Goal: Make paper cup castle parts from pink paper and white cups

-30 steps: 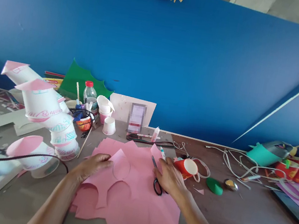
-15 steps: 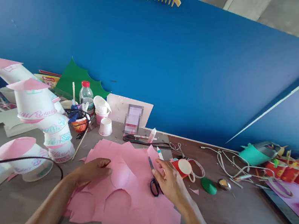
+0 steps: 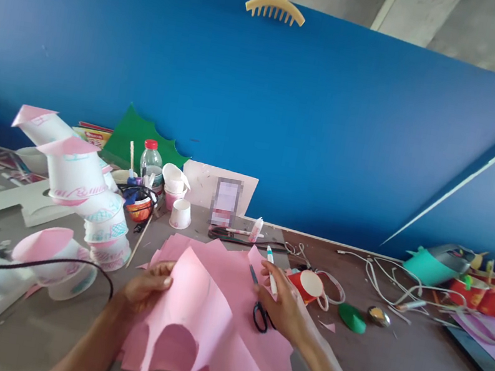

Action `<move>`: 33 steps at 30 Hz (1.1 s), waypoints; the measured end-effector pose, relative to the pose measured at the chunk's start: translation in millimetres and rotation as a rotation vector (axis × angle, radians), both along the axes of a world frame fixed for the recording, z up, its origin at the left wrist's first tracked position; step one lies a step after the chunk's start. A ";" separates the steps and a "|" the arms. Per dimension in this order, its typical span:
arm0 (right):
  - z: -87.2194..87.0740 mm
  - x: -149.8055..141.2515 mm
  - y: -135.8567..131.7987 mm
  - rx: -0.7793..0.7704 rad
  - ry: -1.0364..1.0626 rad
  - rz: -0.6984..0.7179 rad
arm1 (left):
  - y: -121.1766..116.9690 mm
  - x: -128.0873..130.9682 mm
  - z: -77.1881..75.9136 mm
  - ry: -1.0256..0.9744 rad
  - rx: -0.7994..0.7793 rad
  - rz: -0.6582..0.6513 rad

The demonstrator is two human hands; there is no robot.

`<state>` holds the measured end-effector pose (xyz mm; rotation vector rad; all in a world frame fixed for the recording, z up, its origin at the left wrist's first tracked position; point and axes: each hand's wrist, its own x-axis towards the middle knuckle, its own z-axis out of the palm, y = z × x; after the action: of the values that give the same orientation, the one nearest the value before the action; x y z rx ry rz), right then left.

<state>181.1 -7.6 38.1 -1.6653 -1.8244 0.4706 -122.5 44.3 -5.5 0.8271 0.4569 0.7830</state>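
My left hand (image 3: 148, 286) pinches the left edge of a pink paper sheet (image 3: 196, 291), which is lifted and curved, with rounded pieces cut out of its lower edge. More pink paper (image 3: 278, 368) lies flat beneath it. My right hand (image 3: 287, 303) is closed around a white marker (image 3: 273, 278) with a teal end, which rests between thumb and fingers. Under that hand lies a pair of scissors (image 3: 260, 317) with black handles, on the paper and partly covered by the thumb.
Left stands a leaning stack of decorated paper cups (image 3: 105, 212) with pink paper tops. Behind the paper are a phone (image 3: 225, 202), a small white bottle (image 3: 256, 230) and a white cup (image 3: 180, 214). A red cup (image 3: 306, 286), green paper cone (image 3: 351, 317) and white cables (image 3: 375, 270) lie right.
My left hand has raised the pink sheet, which lay flat before and now curves upward. My right hand has closed around the marker. The camera view has shifted slightly.
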 end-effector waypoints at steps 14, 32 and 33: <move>-21.0 -79.8 76.4 0.086 -0.010 0.350 | -9.6 17.5 7.5 0.203 0.048 -0.355; -24.1 -52.1 28.5 0.052 0.074 0.193 | -4.2 23.6 13.7 0.507 0.237 -0.227; -24.1 -48.1 24.7 0.041 0.081 0.185 | -3.3 23.5 12.8 0.461 0.210 -0.196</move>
<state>133.0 17.1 14.0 -1.4361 -1.9231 0.5672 -99.0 41.0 7.4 1.2378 0.6972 0.4581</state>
